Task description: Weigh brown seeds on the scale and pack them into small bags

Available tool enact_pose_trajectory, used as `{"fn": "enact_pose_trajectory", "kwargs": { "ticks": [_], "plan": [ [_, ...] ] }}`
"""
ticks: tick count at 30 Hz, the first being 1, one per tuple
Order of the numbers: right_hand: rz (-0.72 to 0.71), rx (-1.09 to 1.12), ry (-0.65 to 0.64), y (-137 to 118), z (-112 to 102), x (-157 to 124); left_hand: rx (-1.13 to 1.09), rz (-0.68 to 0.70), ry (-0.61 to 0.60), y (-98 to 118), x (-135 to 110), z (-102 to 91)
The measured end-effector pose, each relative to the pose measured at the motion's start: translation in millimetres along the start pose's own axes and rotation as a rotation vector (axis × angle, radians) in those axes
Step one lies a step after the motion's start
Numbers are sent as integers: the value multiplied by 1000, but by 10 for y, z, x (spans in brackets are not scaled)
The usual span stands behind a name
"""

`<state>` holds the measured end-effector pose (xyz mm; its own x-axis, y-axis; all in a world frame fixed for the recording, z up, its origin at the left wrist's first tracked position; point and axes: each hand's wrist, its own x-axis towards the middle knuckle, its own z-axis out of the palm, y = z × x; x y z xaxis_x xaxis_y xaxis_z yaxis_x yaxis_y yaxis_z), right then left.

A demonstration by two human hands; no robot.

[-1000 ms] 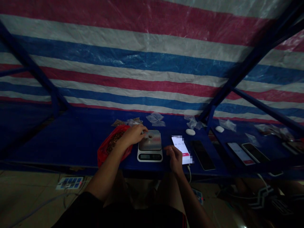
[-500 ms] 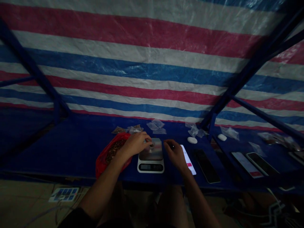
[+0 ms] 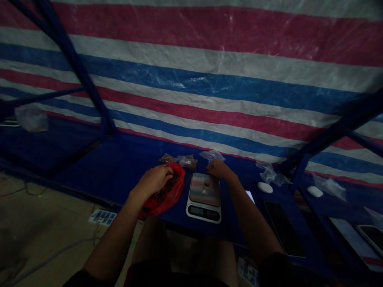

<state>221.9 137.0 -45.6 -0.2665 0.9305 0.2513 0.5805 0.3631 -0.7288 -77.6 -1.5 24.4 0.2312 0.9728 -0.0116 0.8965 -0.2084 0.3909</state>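
A small digital scale (image 3: 204,197) sits on the blue bench with a little white cup (image 3: 206,184) on its plate. My left hand (image 3: 155,179) reaches into the red plastic bag (image 3: 167,191) of brown bits left of the scale, fingers curled down into it. My right hand (image 3: 218,168) is beyond the scale, fingers bent at a clear small plastic bag (image 3: 212,154) lying at the back of the bench. Whether either hand has hold of anything is hidden in the dim light.
Filled small packets (image 3: 182,160) lie behind the red bag. More clear bags (image 3: 269,173), two white oval objects (image 3: 265,187), and several phones (image 3: 284,228) lie to the right. A striped tarp (image 3: 209,79) hangs behind; blue frame bars (image 3: 80,67) cross left and right. Cables lie on the floor.
My left hand went from the scale's cup into the red bag. My right hand left the lit phone and reached past the scale to the clear bag. The view swung left.
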Motion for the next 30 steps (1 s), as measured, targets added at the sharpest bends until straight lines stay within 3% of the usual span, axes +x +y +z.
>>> {"fn": "enact_pose_trajectory", "kwargs": {
  "ticks": [3,8,12,16,20,24,30],
  "plan": [
    [-8,-22,-149,-136,-207,-58,14,-35,-40,-181,-124,107],
    [-90,-54,-230,-485,-546,-428,61,101,-12,-128,-48,262],
    [-145,-73,-302,-723,-533,-669,102,125,-81,-79,74,294],
    [-177,-164,-320,-806,-443,-750,128,105,-64,-80,109,348],
    [-183,-233,-213,-831,-503,-873,118,100,-49,-47,94,405],
    [-112,-84,-17,-801,-569,-1189,100,104,-24,-21,94,410],
    [180,145,249,-634,-289,-1703,127,119,-33,-16,127,378]
  ]
}}
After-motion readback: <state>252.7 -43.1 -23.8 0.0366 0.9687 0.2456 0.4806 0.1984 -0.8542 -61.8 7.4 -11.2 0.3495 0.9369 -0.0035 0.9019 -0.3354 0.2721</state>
